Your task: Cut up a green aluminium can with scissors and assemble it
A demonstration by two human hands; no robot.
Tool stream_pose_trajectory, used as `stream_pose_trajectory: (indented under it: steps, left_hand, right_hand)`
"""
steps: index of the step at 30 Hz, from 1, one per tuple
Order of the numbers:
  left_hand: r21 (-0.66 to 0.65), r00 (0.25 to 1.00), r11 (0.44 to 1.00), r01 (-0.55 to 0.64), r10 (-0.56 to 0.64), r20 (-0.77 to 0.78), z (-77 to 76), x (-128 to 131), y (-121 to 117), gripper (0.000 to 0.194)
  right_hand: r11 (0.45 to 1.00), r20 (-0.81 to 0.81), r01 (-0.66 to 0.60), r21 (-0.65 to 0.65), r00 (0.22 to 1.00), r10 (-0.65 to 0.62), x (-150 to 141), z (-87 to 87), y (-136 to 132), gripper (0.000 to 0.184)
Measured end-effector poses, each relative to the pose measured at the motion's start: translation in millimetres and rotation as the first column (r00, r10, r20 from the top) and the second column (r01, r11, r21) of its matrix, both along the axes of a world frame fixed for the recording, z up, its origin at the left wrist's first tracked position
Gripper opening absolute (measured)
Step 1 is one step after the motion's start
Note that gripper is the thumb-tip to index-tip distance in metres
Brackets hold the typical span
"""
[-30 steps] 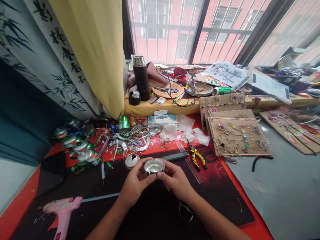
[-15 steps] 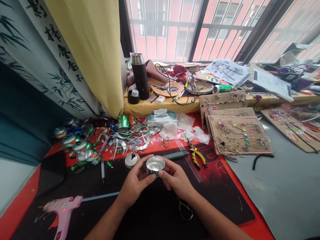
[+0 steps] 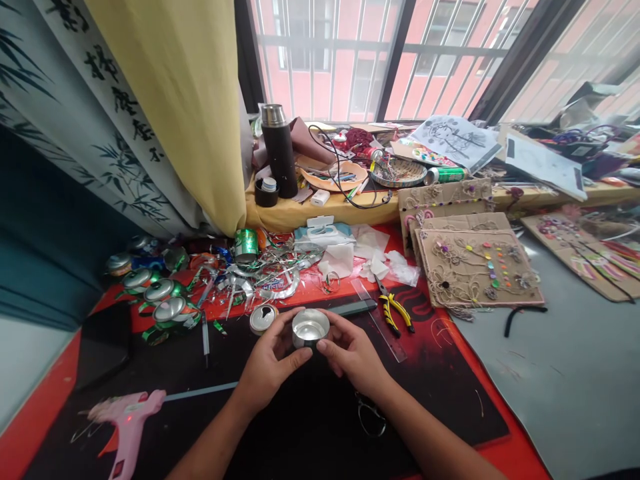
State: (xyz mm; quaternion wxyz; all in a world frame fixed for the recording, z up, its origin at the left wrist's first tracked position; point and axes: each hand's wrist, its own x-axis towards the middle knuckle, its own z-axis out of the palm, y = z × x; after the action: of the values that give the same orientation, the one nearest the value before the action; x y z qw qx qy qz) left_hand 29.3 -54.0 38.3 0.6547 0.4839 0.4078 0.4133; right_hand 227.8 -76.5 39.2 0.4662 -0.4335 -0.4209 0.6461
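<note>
Between my two hands is the cut-off bottom of a drink can (image 3: 311, 327), its silvery hollow facing up towards me. My left hand (image 3: 270, 363) grips it from the left, thumb at the near side. From the right, my right hand (image 3: 353, 353) closes on the same piece with thumb and fingers. Just behind my left hand lies a can top (image 3: 263, 319) with its mouth hole showing. A dark flat bar (image 3: 353, 308) extends behind my right fingers. Pliers with yellow and black handles (image 3: 394, 312) rest to the right, beside a clear ruler (image 3: 383, 327).
A pink glue gun (image 3: 127, 423) with a lit red light lies at the left front. Cut cans (image 3: 170, 310) and metal strips (image 3: 265, 270) pile up at the back left. A craft knife (image 3: 205, 340) lies near them. Cardboard with knotted cords (image 3: 480, 270) leans at the right.
The can bottom has tipped slightly, so more of its inner wall shows. Both hands keep their hold in nearly the same place.
</note>
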Motion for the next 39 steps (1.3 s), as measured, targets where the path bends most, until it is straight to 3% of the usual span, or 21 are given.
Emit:
stream_pose_trajectory:
  steps: [22, 33, 39]
  left_hand:
    - [-0.010, 0.999, 1.000, -0.029, 0.028, -0.040, -5.6, 4.5, -3.4, 0.059]
    - [-0.022, 1.000, 1.000, -0.002, 0.002, 0.027, -7.2, 5.2, -3.5, 0.072]
    - [-0.001, 1.000, 1.000, -0.028, 0.028, 0.002, -6.0, 4.9, -2.6, 0.064]
  right_hand:
    - [0.999, -0.018, 0.009, -0.038, 1.000, -0.010, 3.0, -10.1, -2.2, 0.073]
    - [0.999, -0.008, 0.026, -0.025, 1.000, -0.026, 2.4, -5.8, -2.2, 0.073]
    - [0.999, 0.008, 0.028, -0.023, 1.000, -0.027, 0.6, -3.0, -3.0, 0.076]
